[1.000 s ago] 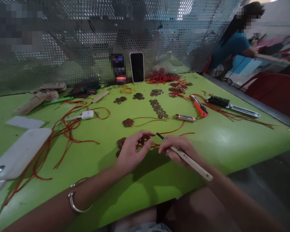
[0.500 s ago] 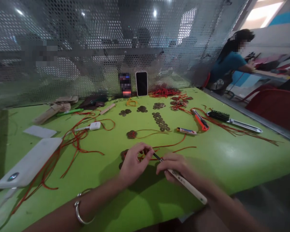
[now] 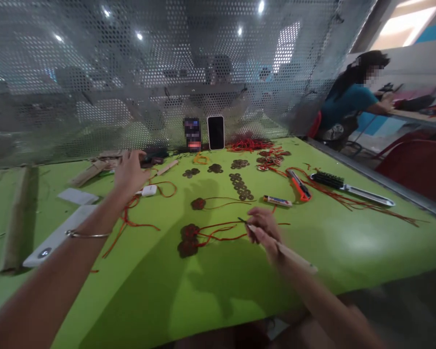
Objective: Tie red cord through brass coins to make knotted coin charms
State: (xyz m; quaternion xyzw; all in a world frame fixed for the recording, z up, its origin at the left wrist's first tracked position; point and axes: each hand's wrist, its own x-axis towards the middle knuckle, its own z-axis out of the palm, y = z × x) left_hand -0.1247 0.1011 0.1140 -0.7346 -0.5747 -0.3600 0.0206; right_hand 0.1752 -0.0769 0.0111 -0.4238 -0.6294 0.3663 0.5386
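Note:
My left hand (image 3: 131,169) is stretched to the back left, fingers apart and bent downward, holding nothing I can see. It is over the wooden strips (image 3: 90,173) and close to some dark items (image 3: 156,159). In my right hand (image 3: 265,228) is a slim tool with a pale handle (image 3: 298,257) and a thin dark tip, pointing left. Left of that tip lie dark round coin clusters (image 3: 188,240) tied with red cord (image 3: 218,235). Another corded coin cluster (image 3: 198,203) sits just behind.
Loose coins (image 3: 241,186) lie mid-table, with a glue-like tube (image 3: 277,200), orange cutter (image 3: 300,186) and black brush (image 3: 327,180) to the right. Two phones (image 3: 215,133) lean against the perforated metal panel. At left are a white power bank (image 3: 58,235) and bamboo piece (image 3: 16,223). A person (image 3: 349,104) sits right.
My left hand has left the corded coins and moved to the back left. My right hand keeps the pale-handled tool, shifted slightly, and the coin clusters are now uncovered. The view has tilted slightly.

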